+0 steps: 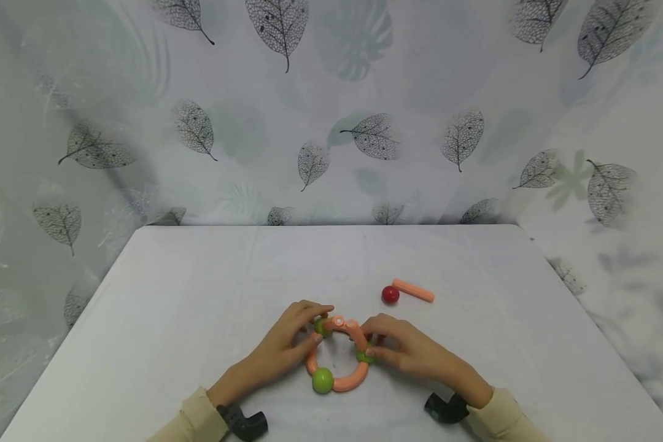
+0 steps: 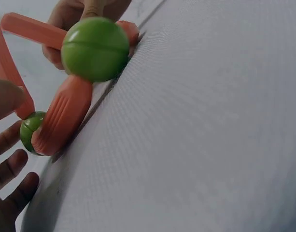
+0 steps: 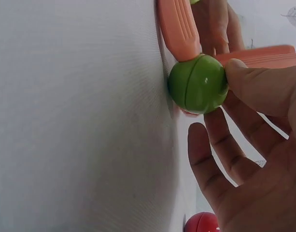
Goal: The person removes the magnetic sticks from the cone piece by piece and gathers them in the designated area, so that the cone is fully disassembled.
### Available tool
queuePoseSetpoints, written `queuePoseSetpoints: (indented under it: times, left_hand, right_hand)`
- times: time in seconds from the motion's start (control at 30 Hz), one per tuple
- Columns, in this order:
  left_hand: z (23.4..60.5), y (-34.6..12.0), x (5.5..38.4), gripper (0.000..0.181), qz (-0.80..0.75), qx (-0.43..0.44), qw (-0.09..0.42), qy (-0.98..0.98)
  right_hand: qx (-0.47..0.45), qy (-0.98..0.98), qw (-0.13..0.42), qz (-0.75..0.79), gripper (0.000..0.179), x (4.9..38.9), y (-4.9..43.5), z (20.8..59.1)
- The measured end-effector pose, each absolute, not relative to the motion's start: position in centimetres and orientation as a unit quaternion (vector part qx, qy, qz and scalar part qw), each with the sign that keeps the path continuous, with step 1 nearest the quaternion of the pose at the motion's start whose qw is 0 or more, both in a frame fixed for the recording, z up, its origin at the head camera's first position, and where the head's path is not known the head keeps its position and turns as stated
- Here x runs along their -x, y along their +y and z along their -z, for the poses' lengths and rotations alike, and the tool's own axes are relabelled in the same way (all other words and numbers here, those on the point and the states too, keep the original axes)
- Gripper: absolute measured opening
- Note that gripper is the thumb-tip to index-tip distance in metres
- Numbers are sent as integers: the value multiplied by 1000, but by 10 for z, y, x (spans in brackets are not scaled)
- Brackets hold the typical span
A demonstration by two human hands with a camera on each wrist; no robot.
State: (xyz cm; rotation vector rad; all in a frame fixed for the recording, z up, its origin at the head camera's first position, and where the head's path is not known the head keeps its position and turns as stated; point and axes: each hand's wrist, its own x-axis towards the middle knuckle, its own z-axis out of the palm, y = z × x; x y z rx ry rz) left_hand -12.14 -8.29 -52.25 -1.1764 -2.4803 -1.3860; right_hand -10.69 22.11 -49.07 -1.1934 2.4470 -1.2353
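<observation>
Orange curved rods and green balls join into a ring on the white table. My left hand pinches its upper left side, with the thumb on an orange rod by a green ball. On the opposite side, my right hand holds the ring where a rod meets another green ball, its thumb against that ball. A third green ball sits at the near left of the ring. At the far side, two orange rod ends stand side by side, apparently not joined by a ball.
Beyond my right hand lie a red ball and a straight-looking orange rod, close together. The white table meets a leaf-patterned cloth at its far edge. Black wrist-worn devices sit on both wrists.
</observation>
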Motion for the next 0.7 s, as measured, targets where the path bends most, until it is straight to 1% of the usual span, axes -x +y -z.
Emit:
queuePoseSetpoints:
  times: [0.3, 0.37, 0.57, 0.7]
  left_hand:
    - [527, -83, 123, 32, 438, 384, 54, -811]
    - [528, -83, 124, 29, 444, 386, 52, -807]
    - [529, -83, 125, 23, 460, 389, 40, -797]
    - [527, -83, 124, 21, 459, 382, 39, -801]
  right_hand:
    - [381, 829, 20, 409, 29, 110, 222, 495]
    - [373, 833, 16, 409, 30, 110, 223, 495]
    - [357, 840, 9, 408, 24, 112, 223, 495]
    - [330, 853, 9, 405, 28, 113, 224, 494]
